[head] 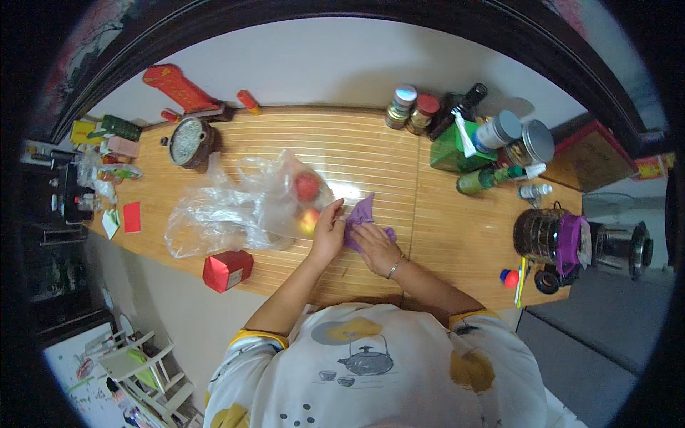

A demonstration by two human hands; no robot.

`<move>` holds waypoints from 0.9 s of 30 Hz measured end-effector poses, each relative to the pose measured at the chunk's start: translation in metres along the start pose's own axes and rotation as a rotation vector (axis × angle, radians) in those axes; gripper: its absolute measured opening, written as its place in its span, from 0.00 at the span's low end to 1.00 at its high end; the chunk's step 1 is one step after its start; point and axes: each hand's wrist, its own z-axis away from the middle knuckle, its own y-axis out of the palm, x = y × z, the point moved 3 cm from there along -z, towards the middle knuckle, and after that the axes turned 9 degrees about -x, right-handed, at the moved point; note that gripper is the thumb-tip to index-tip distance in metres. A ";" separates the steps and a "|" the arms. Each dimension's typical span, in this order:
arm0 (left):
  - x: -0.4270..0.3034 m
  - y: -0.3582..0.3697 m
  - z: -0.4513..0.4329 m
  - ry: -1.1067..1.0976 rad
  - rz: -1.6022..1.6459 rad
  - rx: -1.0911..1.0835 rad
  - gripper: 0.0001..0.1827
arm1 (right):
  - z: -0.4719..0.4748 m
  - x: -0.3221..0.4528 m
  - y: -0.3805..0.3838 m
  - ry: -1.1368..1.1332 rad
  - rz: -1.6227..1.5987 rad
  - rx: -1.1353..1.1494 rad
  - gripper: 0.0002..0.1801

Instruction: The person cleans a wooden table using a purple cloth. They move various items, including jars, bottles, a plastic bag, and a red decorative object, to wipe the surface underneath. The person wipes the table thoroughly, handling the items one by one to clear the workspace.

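Observation:
My right hand [379, 250] presses on a crumpled purple cloth [363, 213] on the wooden table, fingers lying over it. Close by on the left, my left hand [328, 233] is cupped at the cloth's edge, with its fingers slightly apart and nothing visible in it. Beside that hand lies a clear plastic bag [230, 214]. Through its thin film show a red round fruit [307, 186] and a yellow-red fruit [309, 220], possibly apples. Parts of the cloth are hidden beneath my right hand.
A red box [228, 270] stands near the table's front edge. A dark pot [188, 143] sits at back left. Jars [425, 109], a green box [455, 144] and a green bottle [484, 181] crowd the back right. A dark glass container [538, 231] stands at right.

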 end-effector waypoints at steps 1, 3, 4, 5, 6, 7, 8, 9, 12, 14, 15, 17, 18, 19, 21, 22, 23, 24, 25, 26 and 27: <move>0.002 0.002 0.006 0.040 -0.019 0.001 0.21 | 0.006 -0.006 -0.001 -0.033 -0.010 -0.001 0.22; 0.002 0.009 0.017 0.072 -0.049 0.001 0.21 | 0.002 -0.016 -0.022 0.062 -0.203 -0.073 0.13; 0.002 0.008 0.021 0.090 -0.074 -0.003 0.20 | -0.016 -0.026 -0.041 0.188 -0.391 -0.154 0.08; 0.003 0.010 0.024 0.087 -0.048 -0.001 0.20 | -0.030 -0.051 -0.042 0.147 -0.789 -0.339 0.09; 0.005 0.011 0.031 0.076 -0.028 -0.015 0.20 | -0.029 -0.067 -0.051 0.086 -0.451 -0.418 0.09; 0.007 0.011 0.039 0.063 -0.007 -0.020 0.21 | -0.028 -0.083 -0.061 0.062 -0.042 -0.508 0.10; 0.002 0.009 0.045 0.055 -0.023 0.002 0.21 | -0.028 -0.099 -0.070 0.069 0.311 -0.600 0.12; 0.007 0.008 0.051 0.075 -0.037 0.029 0.21 | -0.020 -0.102 -0.061 0.118 0.303 -0.598 0.14; 0.013 0.002 0.062 0.157 -0.092 0.074 0.21 | -0.002 -0.101 -0.024 0.217 0.255 -0.476 0.16; -0.002 -0.005 0.071 0.219 -0.151 0.083 0.22 | 0.024 -0.040 0.008 0.323 0.146 -0.188 0.16; -0.002 -0.007 0.070 0.317 -0.218 0.092 0.23 | 0.036 -0.007 0.022 0.409 0.084 -0.026 0.16; 0.009 -0.015 0.073 0.497 -0.344 0.120 0.24 | 0.083 0.052 0.028 0.020 0.175 -0.284 0.20; 0.012 -0.014 0.076 0.483 -0.332 0.177 0.25 | 0.091 0.054 0.033 0.019 0.123 -0.254 0.20; 0.008 -0.014 0.081 0.521 -0.360 0.178 0.24 | 0.100 0.054 0.041 0.017 0.068 -0.224 0.21; 0.021 -0.015 0.086 0.470 -0.286 0.234 0.23 | 0.114 0.054 0.036 0.212 -0.235 -0.210 0.21; 0.022 -0.014 0.089 0.377 -0.206 0.293 0.22 | 0.114 0.056 0.018 0.411 -0.486 -0.231 0.20; 0.026 -0.013 0.093 0.340 -0.151 0.289 0.22 | 0.112 0.057 0.005 0.606 -0.742 -0.255 0.20; 0.031 -0.014 0.096 0.303 -0.105 0.284 0.22 | 0.113 0.053 -0.010 0.731 -0.705 -0.260 0.20; 0.036 -0.016 0.096 0.271 -0.062 0.276 0.21 | 0.114 0.044 -0.025 0.851 -0.669 -0.265 0.21; 0.042 -0.017 0.095 0.240 -0.030 0.251 0.22 | 0.117 0.029 -0.035 0.826 -0.580 -0.335 0.21; 0.040 -0.019 0.096 0.238 -0.037 0.221 0.22 | 0.128 0.014 -0.040 0.803 -0.485 -0.401 0.21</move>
